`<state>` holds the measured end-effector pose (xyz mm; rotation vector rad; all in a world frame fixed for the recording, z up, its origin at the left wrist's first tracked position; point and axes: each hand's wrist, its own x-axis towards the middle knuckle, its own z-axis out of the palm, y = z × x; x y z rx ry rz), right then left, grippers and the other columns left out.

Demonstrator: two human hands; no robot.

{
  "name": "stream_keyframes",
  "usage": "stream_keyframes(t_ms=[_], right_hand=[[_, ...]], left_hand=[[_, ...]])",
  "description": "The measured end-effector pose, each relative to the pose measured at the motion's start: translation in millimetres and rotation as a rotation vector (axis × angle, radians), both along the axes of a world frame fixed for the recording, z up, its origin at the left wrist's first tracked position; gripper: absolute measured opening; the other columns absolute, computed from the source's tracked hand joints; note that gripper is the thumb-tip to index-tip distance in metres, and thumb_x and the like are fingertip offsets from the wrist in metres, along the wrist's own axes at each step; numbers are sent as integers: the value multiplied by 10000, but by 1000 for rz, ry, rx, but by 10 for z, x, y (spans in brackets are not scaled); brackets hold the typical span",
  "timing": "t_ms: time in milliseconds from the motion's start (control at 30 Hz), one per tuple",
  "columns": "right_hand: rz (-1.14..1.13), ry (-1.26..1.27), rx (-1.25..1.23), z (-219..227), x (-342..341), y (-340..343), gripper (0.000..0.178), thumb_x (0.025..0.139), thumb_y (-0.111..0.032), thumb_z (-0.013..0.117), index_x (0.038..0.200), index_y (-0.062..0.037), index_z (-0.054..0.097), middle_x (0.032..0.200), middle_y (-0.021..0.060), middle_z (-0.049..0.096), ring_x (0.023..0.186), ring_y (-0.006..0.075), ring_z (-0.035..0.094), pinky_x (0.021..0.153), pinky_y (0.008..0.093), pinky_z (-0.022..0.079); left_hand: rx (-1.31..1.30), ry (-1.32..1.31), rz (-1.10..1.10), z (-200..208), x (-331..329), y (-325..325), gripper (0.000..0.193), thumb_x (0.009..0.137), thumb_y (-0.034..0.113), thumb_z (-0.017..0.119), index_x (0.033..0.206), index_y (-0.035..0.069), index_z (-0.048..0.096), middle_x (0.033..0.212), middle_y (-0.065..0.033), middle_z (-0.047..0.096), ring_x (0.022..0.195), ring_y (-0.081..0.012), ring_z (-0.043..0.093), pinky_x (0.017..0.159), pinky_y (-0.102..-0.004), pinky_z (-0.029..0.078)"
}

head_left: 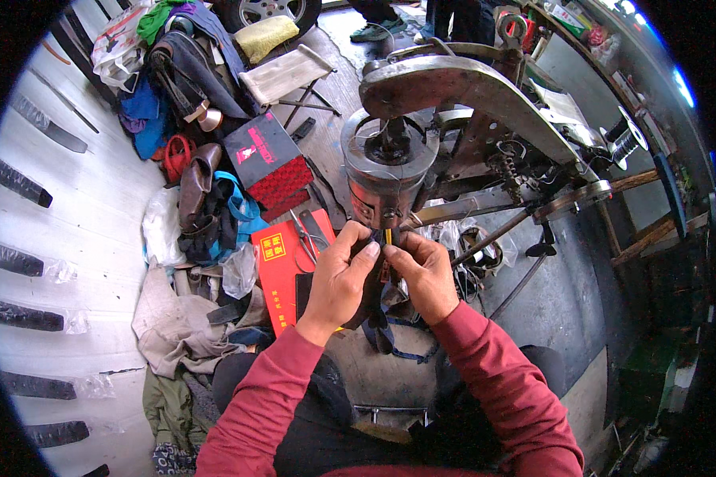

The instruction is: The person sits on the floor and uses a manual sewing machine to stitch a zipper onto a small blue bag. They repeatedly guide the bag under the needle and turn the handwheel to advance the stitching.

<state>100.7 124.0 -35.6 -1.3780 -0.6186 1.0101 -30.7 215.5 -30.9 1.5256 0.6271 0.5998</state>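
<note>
Just below the round metal head of an old hand-cranked sewing machine (445, 83), both my hands come together at chest height. My left hand (336, 280) is closed in a pinch, thumb against fingers, on a dark strip of material (374, 296). From the other side my right hand (426, 274) pinches the same dark piece. A narrow yellow and red detail shows between my thumbs. Dark straps hang from the piece below my hands. The machine head and my fingers hide its upper end, so its exact kind is unclear.
To the left lie a red box lid (280, 274) with pliers (304, 242), a black-and-red shoebox (266, 155), brown leather shoes (199, 183), bags and cloths. A folding stool (286, 75) stands beyond. A thread spool (627, 141) and wooden shelving are at right.
</note>
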Motion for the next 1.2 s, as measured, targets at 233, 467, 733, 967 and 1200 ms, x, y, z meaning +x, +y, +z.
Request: stream_keyframes(t_ms=[233, 467, 733, 967, 1200], right_hand=[[-31, -537, -4, 64, 39, -16, 199, 901, -128, 676, 979, 54, 686, 758, 77, 653, 732, 91, 590, 654, 298, 496], [20, -180, -45, 112, 52, -30, 228, 916, -159, 685, 938, 67, 683, 753, 58, 664, 732, 88, 593, 652, 297, 494], [27, -124, -97, 64, 86, -23, 228, 913, -171, 690, 906, 56, 679, 749, 91, 681, 682, 129, 620, 599, 312, 485], [-12, -703, -12, 110, 95, -30, 200, 822, -121, 706, 971, 12, 694, 865, 246, 685, 823, 416, 688, 687, 428, 541], [80, -455, -4, 130, 117, -45, 167, 906, -54, 649, 1031, 53, 680, 834, 29, 681, 777, 80, 595, 699, 264, 502]], left_hand=[[94, -22, 61, 36, 64, -44, 134, 1011, 156, 530, 964, 33, 507, 795, -2, 503, 777, -69, 455, 680, -267, 417], [169, -24, 96, 35, 81, -65, 145, 1010, 173, 528, 964, 39, 496, 771, -25, 484, 750, -81, 451, 660, -282, 411], [177, 13, 67, 57, 55, -59, 165, 1011, 193, 522, 986, 35, 484, 731, -57, 459, 702, -108, 442, 618, -303, 395], [197, 35, 105, 35, 80, -72, 156, 985, 169, 538, 944, 27, 491, 743, -49, 473, 709, -104, 439, 628, -303, 398], [9, -18, 119, 31, 146, -47, 128, 936, 114, 582, 875, 20, 519, 765, 8, 518, 731, -56, 466, 646, -262, 415]])
